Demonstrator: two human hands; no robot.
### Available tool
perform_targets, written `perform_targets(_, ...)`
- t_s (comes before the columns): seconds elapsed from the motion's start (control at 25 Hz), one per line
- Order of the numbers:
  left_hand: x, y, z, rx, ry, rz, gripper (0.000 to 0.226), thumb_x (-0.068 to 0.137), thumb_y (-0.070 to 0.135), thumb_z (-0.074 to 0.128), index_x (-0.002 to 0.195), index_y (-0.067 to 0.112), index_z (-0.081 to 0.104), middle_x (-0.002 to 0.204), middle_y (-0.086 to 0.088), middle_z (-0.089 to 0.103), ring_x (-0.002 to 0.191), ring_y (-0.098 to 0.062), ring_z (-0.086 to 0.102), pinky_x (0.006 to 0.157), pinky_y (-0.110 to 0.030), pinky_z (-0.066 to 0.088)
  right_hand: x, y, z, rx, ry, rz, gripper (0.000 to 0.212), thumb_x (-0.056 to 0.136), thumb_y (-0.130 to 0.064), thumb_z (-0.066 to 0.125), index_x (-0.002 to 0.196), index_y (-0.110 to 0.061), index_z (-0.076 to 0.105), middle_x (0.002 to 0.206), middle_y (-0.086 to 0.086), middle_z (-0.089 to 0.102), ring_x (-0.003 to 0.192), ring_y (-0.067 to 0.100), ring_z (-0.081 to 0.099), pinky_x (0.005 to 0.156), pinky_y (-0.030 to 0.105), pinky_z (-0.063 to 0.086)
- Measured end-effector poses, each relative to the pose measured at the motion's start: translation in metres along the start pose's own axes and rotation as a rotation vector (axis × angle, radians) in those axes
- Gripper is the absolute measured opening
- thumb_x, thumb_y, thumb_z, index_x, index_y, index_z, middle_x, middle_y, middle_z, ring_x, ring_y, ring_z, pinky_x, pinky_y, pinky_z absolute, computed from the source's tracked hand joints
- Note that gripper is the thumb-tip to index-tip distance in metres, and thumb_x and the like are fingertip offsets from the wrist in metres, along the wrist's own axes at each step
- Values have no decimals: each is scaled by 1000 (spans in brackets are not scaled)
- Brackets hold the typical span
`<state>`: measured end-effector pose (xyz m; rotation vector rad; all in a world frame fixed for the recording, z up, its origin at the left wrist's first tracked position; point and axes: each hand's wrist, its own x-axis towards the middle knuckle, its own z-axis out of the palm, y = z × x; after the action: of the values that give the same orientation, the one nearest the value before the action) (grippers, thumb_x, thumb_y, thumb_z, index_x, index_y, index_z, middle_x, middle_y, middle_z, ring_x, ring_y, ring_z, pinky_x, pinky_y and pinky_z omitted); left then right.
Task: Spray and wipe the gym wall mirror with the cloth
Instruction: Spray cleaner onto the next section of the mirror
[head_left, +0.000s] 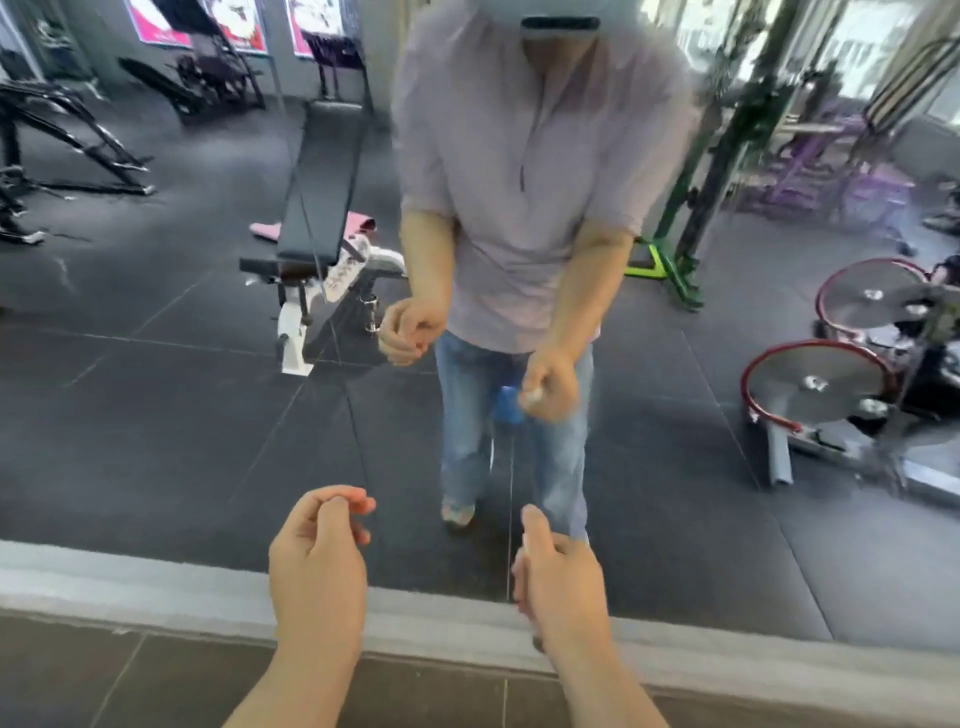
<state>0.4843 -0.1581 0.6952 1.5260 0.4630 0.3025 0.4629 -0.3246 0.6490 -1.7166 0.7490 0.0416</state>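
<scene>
Left grip (317, 551) fingers curled, empty; right grip (561, 582) clamped round spray bottle (525, 543), close before mirror (156, 415).

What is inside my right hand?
The right hand grips a spray bottle; the mirror shows its white nozzle and blue body. Seen directly, the hand covers nearly all of it.

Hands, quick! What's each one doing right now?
Left hand: closed, fingers curled, holding nothing visible.
Right hand: closed around a small blue spray bottle with a white nozzle.
</scene>
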Motion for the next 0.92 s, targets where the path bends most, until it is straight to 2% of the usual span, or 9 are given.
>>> perform_targets(0.08,-1,-13,-5,40,-51,-21,30,91,5,44,71,16,64,71,5,67,62,-16,50,62,-33,40,0,9,-1,118,50,64,60,90,-60,48,55,-11,50,46,5,47,45,19,42,50,28,33)
perform_targets(0.24,-10,-32,3,89,-133,-68,29,92,6,44,74,14,65,73,5,68,65,-18,51,64,-34,42,8,35,-19,170,218,196,61,91,-62,44,57,-13,52,46,3,50,46,20,44,52,31,38)
perform_targets(0.36,-24,-44,20,156,-212,-81,29,94,7,44,77,14,67,76,2,69,68,-20,54,70,-38,46,22,53,-42,241,216,313,69,90,-68,41,59,-9,55,49,7,54,47,22,50,51,31,42)
perform_targets(0.52,-51,-55,54,228,-283,-55,29,93,7,45,76,16,67,76,2,70,67,-20,55,70,-38,44,38,81,-86,387,215,459,62,92,-60,45,62,-7,54,50,9,53,43,20,47,50,28,43)
perform_targets(0.68,-103,-65,116,291,-341,-38,28,93,8,45,78,16,67,76,2,70,68,-20,55,67,-36,43,55,113,-162,584,159,570,66,87,-69,49,61,-8,51,48,7,47,38,19,42,43,24,38)
perform_targets(0.8,-165,-72,188,327,-421,-17,27,93,9,45,79,16,67,75,3,69,65,-18,53,58,-32,38,79,138,-248,675,259,559,62,90,-63,47,74,-4,58,47,7,50,39,20,45,48,29,40)
perform_targets(0.92,-226,-79,262,322,-441,15,28,92,7,45,77,14,67,76,-2,67,63,-19,51,57,-31,37,107,159,-332,735,237,589,66,79,-73,48,80,-8,58,54,6,53,44,21,46,52,29,40)
